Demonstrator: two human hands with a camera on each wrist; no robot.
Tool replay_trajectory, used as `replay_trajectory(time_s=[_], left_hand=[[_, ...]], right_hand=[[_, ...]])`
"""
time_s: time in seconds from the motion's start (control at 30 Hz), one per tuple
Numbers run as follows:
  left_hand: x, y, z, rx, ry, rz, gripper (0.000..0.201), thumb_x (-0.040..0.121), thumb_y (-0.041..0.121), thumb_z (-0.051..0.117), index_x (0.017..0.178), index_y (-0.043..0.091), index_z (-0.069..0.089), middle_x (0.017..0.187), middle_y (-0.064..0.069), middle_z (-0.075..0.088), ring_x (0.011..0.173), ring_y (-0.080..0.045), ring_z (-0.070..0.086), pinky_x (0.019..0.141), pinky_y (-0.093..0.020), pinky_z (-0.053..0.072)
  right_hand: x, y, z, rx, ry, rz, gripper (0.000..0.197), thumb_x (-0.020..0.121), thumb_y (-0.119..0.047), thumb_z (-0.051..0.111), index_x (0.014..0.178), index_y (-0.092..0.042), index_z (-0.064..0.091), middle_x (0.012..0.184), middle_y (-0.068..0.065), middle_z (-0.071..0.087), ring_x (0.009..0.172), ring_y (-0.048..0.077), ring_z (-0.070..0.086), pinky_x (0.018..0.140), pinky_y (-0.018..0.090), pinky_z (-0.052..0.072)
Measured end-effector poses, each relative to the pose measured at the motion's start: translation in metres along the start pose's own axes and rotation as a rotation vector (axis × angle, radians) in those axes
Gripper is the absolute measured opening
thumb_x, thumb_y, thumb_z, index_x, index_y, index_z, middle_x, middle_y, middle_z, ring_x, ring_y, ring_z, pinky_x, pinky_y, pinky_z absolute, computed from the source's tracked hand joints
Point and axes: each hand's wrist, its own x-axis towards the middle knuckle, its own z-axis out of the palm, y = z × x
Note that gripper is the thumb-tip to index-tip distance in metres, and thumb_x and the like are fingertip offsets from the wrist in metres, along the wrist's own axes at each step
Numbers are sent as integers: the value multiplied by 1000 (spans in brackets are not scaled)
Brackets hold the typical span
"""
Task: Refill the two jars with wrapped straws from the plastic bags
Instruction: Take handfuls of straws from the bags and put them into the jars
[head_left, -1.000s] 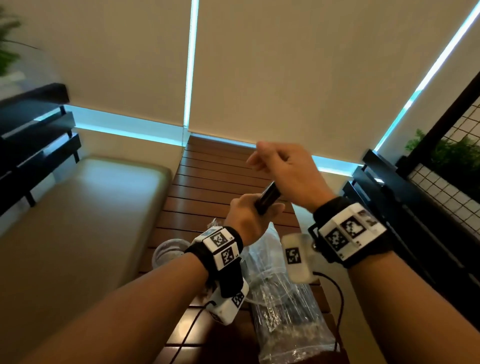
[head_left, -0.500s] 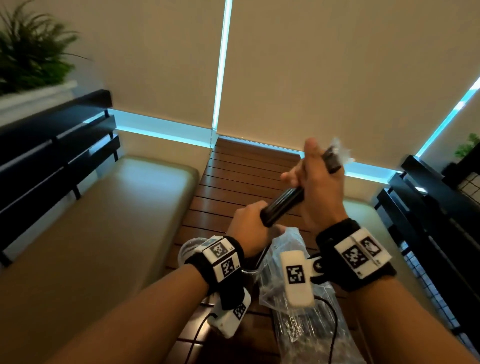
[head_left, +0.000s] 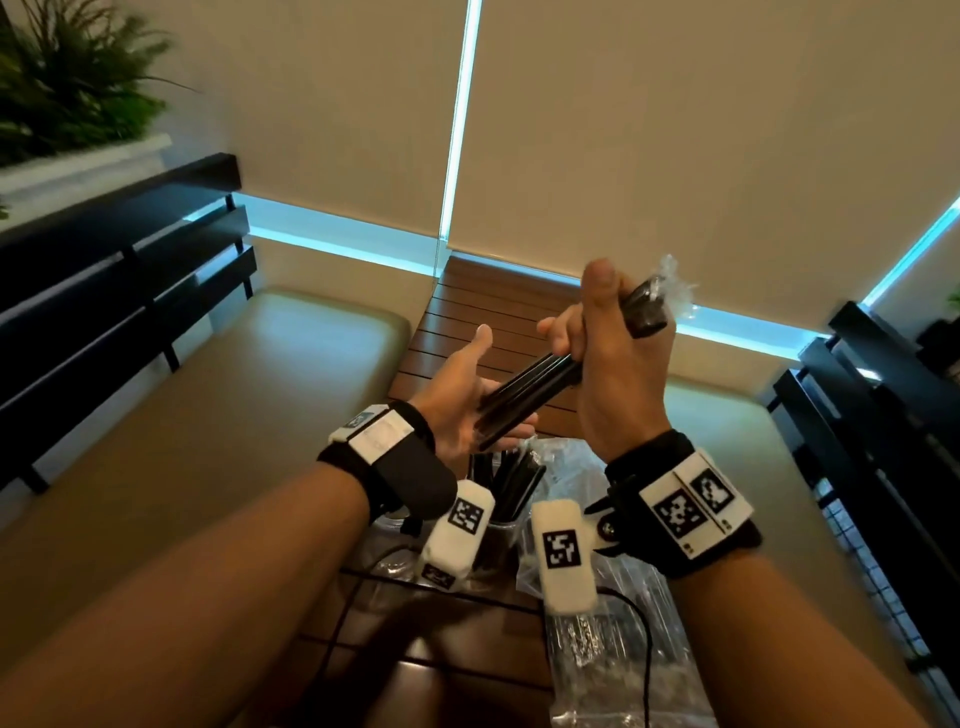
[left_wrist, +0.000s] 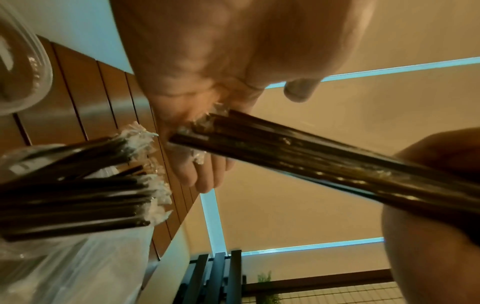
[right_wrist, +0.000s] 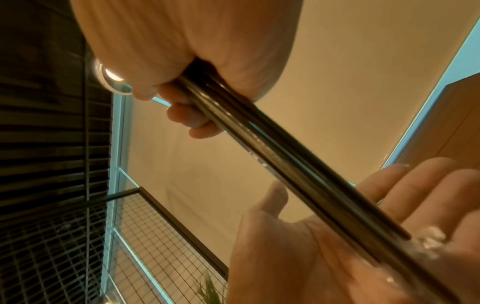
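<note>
My right hand (head_left: 618, 364) grips a bundle of black wrapped straws (head_left: 530, 395) held slanted above the table, clear wrapper ends sticking out past my fist. The bundle's lower end lies on my left hand (head_left: 462, 410), which is palm up with straight fingers. The left wrist view shows the bundle (left_wrist: 311, 160) meeting that palm (left_wrist: 207, 82). The right wrist view shows my fist (right_wrist: 194, 51) around the straws (right_wrist: 285, 164). Below my hands stands a glass jar (head_left: 506, 525) with several black straws (left_wrist: 78, 185) in it. A second clear jar (left_wrist: 20, 61) is beside it.
A clear plastic bag (head_left: 613, 665) lies on the slatted wooden table (head_left: 493, 322) under my right wrist. Beige benches (head_left: 208, 415) flank the table, with black rails on the left (head_left: 130, 260) and on the right (head_left: 883, 415). Cables run from my wrist cameras.
My left hand has let go of the bundle's lower end and turned palm up under it. My right hand still grips the straws, drawn a little higher.
</note>
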Motion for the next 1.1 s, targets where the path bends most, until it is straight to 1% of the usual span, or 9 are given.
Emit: replay_trajectory(time_s=[0.1, 0.23, 0.37, 0.5, 0.67, 0.77, 0.87, 1.0, 1.1], left_hand=[[8, -12, -8, 99, 182, 88, 74, 96, 68, 29, 111, 5, 64, 99, -13, 66, 94, -26, 63, 86, -40, 51], [15, -45, -28, 1086, 561, 277, 21, 97, 25, 47, 87, 16, 63, 91, -3, 67, 87, -24, 63, 81, -36, 52], [21, -82, -35, 1548, 311, 226, 21, 94, 20, 53, 103, 21, 71, 106, 1, 63, 95, -20, 62, 81, -36, 53], [32, -108, -35, 1748, 126, 214, 28, 96, 22, 52, 119, 20, 66, 120, 0, 57, 111, -21, 56, 91, -40, 52], [32, -116, -28, 1820, 163, 179, 27, 97, 10, 49, 116, 6, 67, 118, -9, 59, 106, -26, 59, 88, -38, 54], [33, -114, -28, 1817, 154, 178, 29, 97, 6, 45, 117, 4, 67, 117, -12, 58, 106, -29, 59, 88, -38, 51], [33, -114, -29, 1822, 133, 187, 28, 97, 6, 46, 115, 5, 67, 115, -12, 59, 102, -28, 60, 86, -34, 49], [35, -114, -30, 1817, 120, 190, 27, 96, 4, 46, 113, 4, 67, 115, -13, 60, 101, -30, 61, 87, -38, 52], [38, -117, -33, 1806, 106, 188, 27, 97, 7, 45, 111, 5, 68, 113, -13, 61, 100, -30, 62, 87, -43, 54]], right_hand=[[-2, 10, -9, -74, 17, 15, 36, 88, -40, 57, 66, -14, 48, 46, -5, 44, 44, 13, 50, 70, 37, 56], [-9, 34, -26, -137, 125, 97, 36, 94, -32, 59, 61, -24, 49, 48, -3, 41, 45, 15, 50, 69, 36, 56], [-16, 62, -28, -173, 172, 193, 31, 94, -31, 59, 72, -14, 48, 49, -4, 43, 47, 12, 51, 68, 29, 57], [-22, 102, -34, -232, 188, 287, 32, 90, -43, 62, 70, -19, 52, 51, -6, 57, 57, 16, 62, 64, 31, 55], [-41, 155, -52, -535, 111, 399, 52, 82, -61, 60, 75, -10, 58, 65, -2, 60, 58, 11, 58, 59, 30, 50], [-56, 181, -68, -745, 57, 471, 47, 70, -72, 60, 83, -27, 59, 87, -4, 62, 81, 12, 62, 75, 38, 54], [-59, 180, -73, -839, -54, 509, 47, 62, -66, 69, 96, -40, 50, 104, -7, 53, 96, 15, 58, 85, 43, 54], [-43, 153, -64, -758, -64, 305, 80, 69, -56, 77, 135, -40, 34, 132, -6, 36, 114, 11, 46, 93, 31, 45], [-34, 150, -53, -968, -135, 50, 63, 84, -56, 60, 140, -38, 37, 139, -5, 37, 124, 10, 40, 100, 33, 37]])
